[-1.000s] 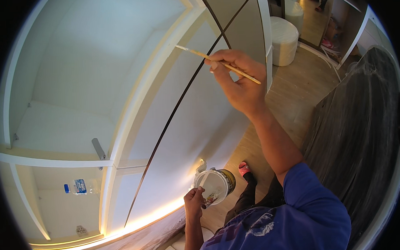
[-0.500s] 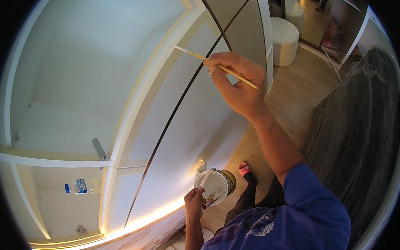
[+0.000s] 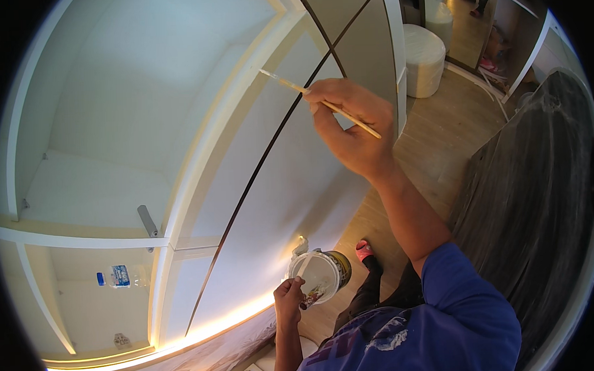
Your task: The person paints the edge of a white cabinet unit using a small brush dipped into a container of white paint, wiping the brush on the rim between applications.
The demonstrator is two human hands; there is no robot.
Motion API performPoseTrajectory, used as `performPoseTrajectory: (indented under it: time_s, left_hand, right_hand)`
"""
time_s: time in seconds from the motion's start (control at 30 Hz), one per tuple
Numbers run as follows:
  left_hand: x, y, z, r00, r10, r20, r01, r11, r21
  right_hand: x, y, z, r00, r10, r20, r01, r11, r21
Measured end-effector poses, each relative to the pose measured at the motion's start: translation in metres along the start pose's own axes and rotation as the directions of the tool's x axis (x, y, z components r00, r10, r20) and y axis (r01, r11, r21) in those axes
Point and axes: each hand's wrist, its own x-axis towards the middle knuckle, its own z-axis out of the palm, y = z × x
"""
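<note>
My right hand (image 3: 355, 124) is raised and pinches a thin paintbrush (image 3: 341, 110) by its wooden handle. The brush's pale tip reaches the white edge strip (image 3: 227, 103) of the built-in cabinet, or sits just in front of it. Low down, my left hand (image 3: 288, 299) is closed round a narrow, pale flat tool (image 3: 306, 266), whose kind I cannot make out; a dark reddish end shows below the fingers. Behind that hand is a round bucket (image 3: 324, 273) with a white inside and a coloured outer wall. Whether the left hand touches it is unclear.
Inside the cabinet are a clear bottle (image 3: 120, 277) with a blue cap and a grey cylinder (image 3: 147, 221). A glowing light strip (image 3: 240, 323) runs low along the cabinet. Dark plastic sheeting (image 3: 533, 210) covers something at right; a wrapped white stool (image 3: 425, 62) stands farther off.
The rear end of the paintbrush handle has dipped slightly as my right hand turned a little. Its tip stays at nearly the same spot. My left hand has hardly moved.
</note>
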Motion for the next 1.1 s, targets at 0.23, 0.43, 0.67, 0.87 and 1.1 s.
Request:
performPoseTrajectory:
  time_s: [0.23,0.43,0.67,0.87,1.1]
  left_hand:
    - [0.001,-0.002,-0.001,1.0,-0.001,0.008,0.001,1.0,-0.02]
    - [0.0,0.001,0.0,1.0,-0.014,0.006,0.014,1.0,-0.015]
    - [0.003,-0.003,0.0,1.0,0.006,-0.003,-0.006,1.0,-0.009]
    - [0.003,-0.004,0.0,1.0,0.002,0.002,-0.002,1.0,-0.005]
    - [0.003,-0.004,0.0,1.0,-0.001,0.001,0.001,1.0,-0.013]
  right_hand:
    - [0.003,-0.002,0.001,0.999,0.007,0.032,-0.007,1.0,-0.005]
    - [0.002,0.004,0.001,1.0,-0.03,0.01,0.03,1.0,-0.01]
    - [0.0,0.0,0.001,0.999,-0.029,0.031,0.03,0.999,-0.023]
    - [-0.002,0.005,0.0,1.0,0.014,0.013,-0.014,1.0,-0.001]
    - [-0.005,-0.003,0.002,0.999,0.015,0.041,-0.015,1.0,-0.003]
